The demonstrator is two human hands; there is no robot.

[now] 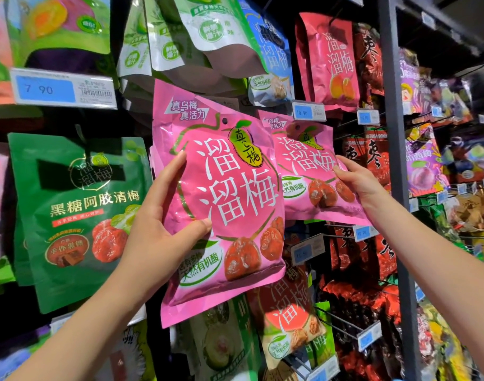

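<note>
A large pink snack bag (229, 193) with white characters and printed plums fills the middle of the view, tilted slightly. My left hand (161, 215) grips its left edge, thumb across the front and fingers behind. To its right, a second pink bag of the same kind (309, 171) sits partly behind the first, in front of the rack. My right hand (358, 180) holds that bag's right edge, fingers curled round it.
Snack bags hang on pegs all around: a green bag (78, 215) at left, a red-pink bag (331, 59) upper right, dark red bags (372, 160) at right. Blue price tags (63, 88) stick out from the pegs. A grey upright post (394, 133) divides the racks.
</note>
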